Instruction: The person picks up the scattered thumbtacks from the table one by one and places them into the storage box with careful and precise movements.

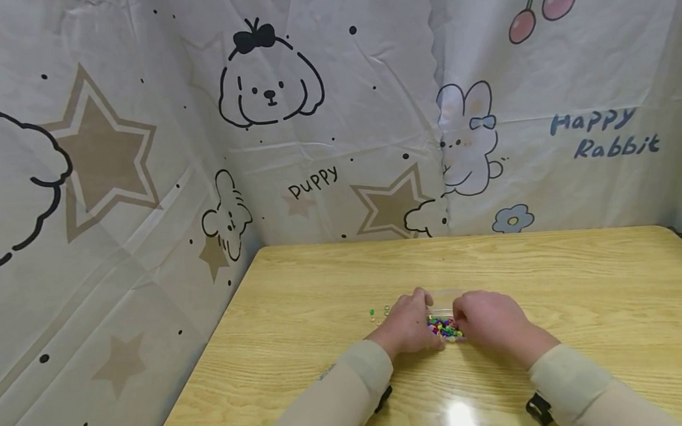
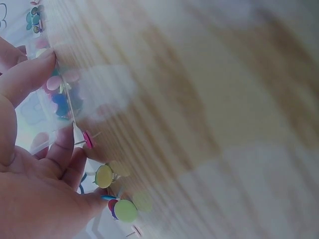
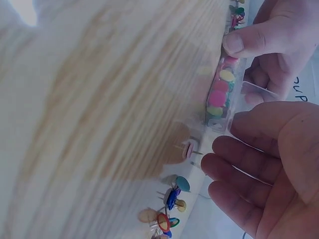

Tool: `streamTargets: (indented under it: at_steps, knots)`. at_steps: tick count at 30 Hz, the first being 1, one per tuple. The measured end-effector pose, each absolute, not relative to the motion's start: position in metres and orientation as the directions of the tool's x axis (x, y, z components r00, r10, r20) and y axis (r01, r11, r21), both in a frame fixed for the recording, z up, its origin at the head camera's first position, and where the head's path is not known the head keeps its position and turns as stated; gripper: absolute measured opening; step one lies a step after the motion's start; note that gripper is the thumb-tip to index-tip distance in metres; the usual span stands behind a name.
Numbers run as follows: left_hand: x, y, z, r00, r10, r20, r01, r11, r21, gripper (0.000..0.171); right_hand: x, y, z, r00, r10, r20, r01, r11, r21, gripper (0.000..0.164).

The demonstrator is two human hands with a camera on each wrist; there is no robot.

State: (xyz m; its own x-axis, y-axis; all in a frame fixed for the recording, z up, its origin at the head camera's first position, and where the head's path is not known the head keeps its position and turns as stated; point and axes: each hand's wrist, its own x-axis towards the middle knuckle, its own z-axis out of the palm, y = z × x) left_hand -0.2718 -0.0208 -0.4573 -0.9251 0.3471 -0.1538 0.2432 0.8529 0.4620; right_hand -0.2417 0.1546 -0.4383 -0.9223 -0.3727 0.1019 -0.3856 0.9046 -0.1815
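Filling the clear box [image 3: 217,122] on the bench [image 1: 333,269] seems in hand. The left hand [image 1: 407,323] grips the box's left end; whether the right hand [image 1: 493,321], at its right end, pinches anything, I cannot tell. Next likely calls for gathering loose tacks [image 3: 172,199] beside the box.

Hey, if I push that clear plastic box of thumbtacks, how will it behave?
The clear plastic box looks thin-walled, so probably light and fairly stiff. Its top appears open over the colorful thumbtacks, so tilting would likely spill them. Being low, on a tabletop that looks smooth, it should probably slide rather than tip.
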Motion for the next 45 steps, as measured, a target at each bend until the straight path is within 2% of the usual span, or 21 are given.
streamTargets:
  at_steps: [6,19,45]
  knots:
    - [-0.272,-0.022,-0.458,-0.924,0.353,-0.151,0.251,0.853,0.458,0.076,-0.243,0.160,-0.436,-0.920,-0.374,0.115,-0.390,0.898,-0.205,0.008]
    - [-0.270,-0.023,-0.457,-0.913,0.389,-0.122,0.294,0.836,0.464,0.075,-0.242,0.186,-0.420,-0.936,-0.339,0.095,-0.352,0.909,-0.225,0.005]
    - [-0.270,-0.024,-0.457,-0.913,0.392,-0.115,0.306,0.843,0.443,0.074,-0.246,0.218,-0.444,-0.957,-0.291,0.013,-0.287,0.933,-0.215,0.005]
